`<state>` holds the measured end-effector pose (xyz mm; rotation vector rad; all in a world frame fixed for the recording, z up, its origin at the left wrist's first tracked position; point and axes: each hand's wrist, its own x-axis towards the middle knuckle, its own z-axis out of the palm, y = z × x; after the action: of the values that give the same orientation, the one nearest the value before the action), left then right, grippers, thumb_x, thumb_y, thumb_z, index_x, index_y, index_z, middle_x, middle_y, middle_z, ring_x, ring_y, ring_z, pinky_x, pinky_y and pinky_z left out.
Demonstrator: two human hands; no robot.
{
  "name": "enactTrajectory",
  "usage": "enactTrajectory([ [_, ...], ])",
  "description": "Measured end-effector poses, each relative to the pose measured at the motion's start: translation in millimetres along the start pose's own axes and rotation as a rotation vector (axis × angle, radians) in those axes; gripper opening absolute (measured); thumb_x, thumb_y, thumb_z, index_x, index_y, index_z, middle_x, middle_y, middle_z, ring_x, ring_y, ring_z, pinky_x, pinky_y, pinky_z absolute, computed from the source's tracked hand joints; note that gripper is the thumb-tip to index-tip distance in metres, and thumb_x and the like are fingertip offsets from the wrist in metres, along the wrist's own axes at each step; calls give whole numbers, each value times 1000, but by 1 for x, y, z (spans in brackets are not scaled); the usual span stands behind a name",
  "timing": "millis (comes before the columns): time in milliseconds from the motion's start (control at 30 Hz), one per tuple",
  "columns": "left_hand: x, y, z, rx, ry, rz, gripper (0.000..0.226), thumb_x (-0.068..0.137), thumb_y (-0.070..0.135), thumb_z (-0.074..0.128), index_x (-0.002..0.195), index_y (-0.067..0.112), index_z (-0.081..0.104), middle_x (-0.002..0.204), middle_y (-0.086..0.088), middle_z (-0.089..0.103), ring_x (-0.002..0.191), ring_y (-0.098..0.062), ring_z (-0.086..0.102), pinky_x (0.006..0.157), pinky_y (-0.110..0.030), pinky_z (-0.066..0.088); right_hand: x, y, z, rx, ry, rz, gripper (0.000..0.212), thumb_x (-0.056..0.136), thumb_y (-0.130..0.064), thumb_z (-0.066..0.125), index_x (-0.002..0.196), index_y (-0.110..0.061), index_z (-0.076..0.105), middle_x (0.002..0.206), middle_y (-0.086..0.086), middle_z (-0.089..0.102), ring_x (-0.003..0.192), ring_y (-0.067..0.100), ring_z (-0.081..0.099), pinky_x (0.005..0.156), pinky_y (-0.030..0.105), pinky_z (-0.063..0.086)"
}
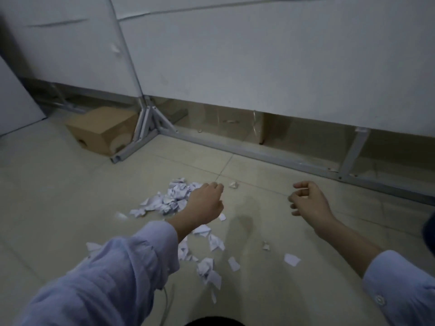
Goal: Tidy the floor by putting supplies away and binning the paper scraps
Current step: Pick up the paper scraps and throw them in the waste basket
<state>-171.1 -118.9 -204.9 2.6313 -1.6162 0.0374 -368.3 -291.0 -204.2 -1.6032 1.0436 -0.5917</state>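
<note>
A heap of crumpled white paper scraps lies on the tiled floor, just left of my left hand. That hand hovers over the heap's right edge with its fingers curled down, and nothing visible is in it. More torn scraps are scattered nearer to me, with single bits at the far middle and at the right. My right hand floats above bare floor to the right, fingers loosely curled and apart, holding nothing.
A white partition wall on a grey metal frame runs across the back. A cardboard box sits behind the frame's corner foot at the left. A white board leans at the far left.
</note>
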Motion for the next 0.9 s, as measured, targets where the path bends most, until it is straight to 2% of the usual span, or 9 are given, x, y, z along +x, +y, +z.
enactTrajectory([
  [200, -40, -67, 55, -147, -178, -204, 40, 89, 34, 53, 121, 11, 47, 119, -10, 54, 105, -28, 55, 84, -37, 49, -22, 25, 61, -179, -195, 168, 33, 83, -6, 63, 112, -16, 50, 96, 12, 56, 74, 26, 57, 61, 34, 51],
  [333, -61, -103, 84, -257, -239, -348, 38, 86, 34, 58, 116, 11, 50, 119, -10, 53, 108, -26, 53, 87, -36, 46, -37, 42, 92, -286, -324, 340, 54, 80, -7, 68, 125, -19, 42, 104, 14, 54, 71, 23, 55, 56, 30, 47],
  [433, -78, -132, 98, -336, -259, -443, 41, 85, 33, 61, 115, 8, 51, 120, -13, 54, 110, -28, 52, 88, -33, 43, -51, 52, 111, -411, -442, 432, 74, 77, -13, 73, 135, -27, 29, 94, 6, 55, 71, 20, 56, 57, 28, 45],
  [533, -95, -159, 105, -371, -289, -541, 49, 79, 30, 68, 117, 6, 49, 120, -14, 53, 109, -29, 53, 86, -32, 44, -62, 60, 126, -456, -517, 472, 90, 75, -14, 75, 143, -30, 18, 90, 8, 61, 76, 21, 57, 64, 31, 47],
  [667, -117, -195, 108, -381, -350, -655, 61, 71, 26, 77, 119, 5, 46, 124, -16, 50, 111, -31, 52, 87, -35, 45, -69, 65, 147, -470, -559, 515, 103, 73, -10, 77, 146, -33, 9, 98, 14, 64, 83, 24, 61, 75, 41, 56],
  [833, -151, -230, 108, -342, -455, -796, 83, 62, 28, 85, 126, 2, 38, 131, -18, 42, 117, -30, 50, 86, -32, 44, -73, 70, 174, -433, -545, 554, 117, 66, 0, 81, 147, -36, 5, 120, 18, 52, 77, 24, 60, 67, 41, 57],
  [900, -168, -239, 106, -275, -518, -867, 99, 64, 33, 84, 136, -3, 26, 140, -22, 34, 126, -31, 44, 93, -32, 43, -76, 72, 186, -457, -538, 561, 124, 60, 2, 84, 147, -37, 5, 127, 17, 44, 83, 27, 61, 63, 42, 59],
])
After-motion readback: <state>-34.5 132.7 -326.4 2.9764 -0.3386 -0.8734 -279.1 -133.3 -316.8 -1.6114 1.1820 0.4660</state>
